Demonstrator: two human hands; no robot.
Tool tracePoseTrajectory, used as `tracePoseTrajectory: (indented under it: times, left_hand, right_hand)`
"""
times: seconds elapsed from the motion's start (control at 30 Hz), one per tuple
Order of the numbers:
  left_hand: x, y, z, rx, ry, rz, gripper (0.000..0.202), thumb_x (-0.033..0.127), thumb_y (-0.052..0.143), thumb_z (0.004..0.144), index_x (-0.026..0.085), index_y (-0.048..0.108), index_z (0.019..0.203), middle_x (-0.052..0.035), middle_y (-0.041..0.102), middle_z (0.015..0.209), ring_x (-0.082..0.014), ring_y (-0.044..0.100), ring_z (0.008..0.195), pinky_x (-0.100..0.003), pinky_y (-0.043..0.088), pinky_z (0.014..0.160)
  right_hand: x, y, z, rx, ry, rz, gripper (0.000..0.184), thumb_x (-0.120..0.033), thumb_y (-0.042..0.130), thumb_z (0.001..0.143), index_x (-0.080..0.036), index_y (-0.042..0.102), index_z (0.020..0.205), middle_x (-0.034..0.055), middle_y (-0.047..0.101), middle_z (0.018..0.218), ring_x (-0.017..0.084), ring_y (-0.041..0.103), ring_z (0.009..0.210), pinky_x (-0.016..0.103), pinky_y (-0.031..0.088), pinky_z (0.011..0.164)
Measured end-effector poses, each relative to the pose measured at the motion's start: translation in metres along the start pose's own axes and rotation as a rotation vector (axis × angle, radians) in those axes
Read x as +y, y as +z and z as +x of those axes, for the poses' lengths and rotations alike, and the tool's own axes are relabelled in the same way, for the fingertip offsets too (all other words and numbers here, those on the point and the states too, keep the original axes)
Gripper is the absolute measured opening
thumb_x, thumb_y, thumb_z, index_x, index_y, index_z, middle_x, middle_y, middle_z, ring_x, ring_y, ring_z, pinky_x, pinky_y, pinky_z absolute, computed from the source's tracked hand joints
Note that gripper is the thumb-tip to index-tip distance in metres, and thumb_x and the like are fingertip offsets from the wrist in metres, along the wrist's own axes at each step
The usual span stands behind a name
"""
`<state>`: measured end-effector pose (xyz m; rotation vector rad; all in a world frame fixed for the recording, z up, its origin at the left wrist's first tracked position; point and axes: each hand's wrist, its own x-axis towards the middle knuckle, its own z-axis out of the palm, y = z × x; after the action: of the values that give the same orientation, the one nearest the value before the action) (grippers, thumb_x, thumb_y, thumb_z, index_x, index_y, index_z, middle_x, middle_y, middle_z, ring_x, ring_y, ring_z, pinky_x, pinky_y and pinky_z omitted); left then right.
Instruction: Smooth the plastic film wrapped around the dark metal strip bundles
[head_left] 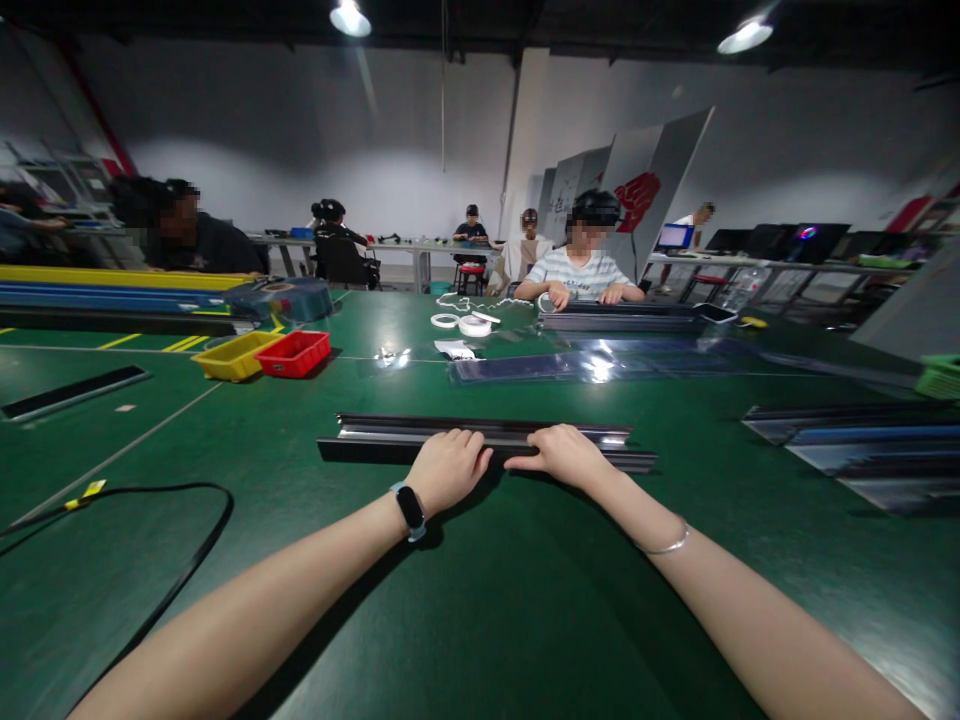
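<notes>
A long black channel-shaped profile strip [373,450] lies crosswise on the green tabletop in front of me, with a shiny inner groove. My left hand [448,468] is closed over its middle, with the fingers curled across the strip and the thumb on the near side. Just to the right, my right hand [568,455] grips the same strip, its thumb stretched toward the left along the near edge. A small gap separates the two hands. The fingertips are partly hidden behind the strip's upper edge.
Yellow [238,358] and red bins [294,355] stand left of centre. White tape rolls [474,325] and clear film sheets [525,368] lie beyond the strip. More profiles [870,440] are at right. A black cable [202,488] curves at left. A co-worker [581,265] sits opposite, hands on other profiles.
</notes>
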<state>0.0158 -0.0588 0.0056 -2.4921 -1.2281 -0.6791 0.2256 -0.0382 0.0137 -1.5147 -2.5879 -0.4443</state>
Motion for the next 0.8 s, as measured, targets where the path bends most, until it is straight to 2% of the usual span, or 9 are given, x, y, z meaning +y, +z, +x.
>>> tracePoseTrajectory:
  times: [0.43,0.6,0.8]
  left_hand:
    - [0.001,0.001,0.0,0.005,0.009,0.026,0.027,0.034,0.031,0.087,0.017,0.05,0.078,-0.0054,0.056,0.071,-0.0172,0.052,0.069,-0.03,0.038,0.063]
    - [0.001,0.001,0.001,0.015,0.006,0.029,0.028,0.035,0.031,0.087,0.016,0.051,0.077,-0.0057,0.056,0.07,-0.0165,0.052,0.069,-0.029,0.038,0.063]
    - [-0.005,0.004,0.002,-0.003,-0.001,0.071,0.033,0.038,0.03,0.087,0.017,0.052,0.077,-0.0063,0.056,0.071,-0.017,0.053,0.07,-0.029,0.039,0.064]
  right_hand:
    - [-0.002,0.001,-0.003,-0.002,0.006,-0.011,0.063,-0.07,0.028,0.072,-0.016,0.061,0.067,0.0093,0.064,0.067,0.02,0.061,0.067,0.026,0.039,0.062]
    - [-0.004,-0.004,-0.007,0.012,0.043,0.019,0.061,-0.07,0.03,0.071,-0.018,0.062,0.071,0.0076,0.064,0.072,0.019,0.06,0.069,0.025,0.038,0.061]
    - [-0.005,-0.011,-0.007,0.054,0.055,0.002,0.062,-0.071,0.029,0.07,-0.017,0.06,0.068,0.0081,0.063,0.072,0.018,0.058,0.069,0.025,0.036,0.06]
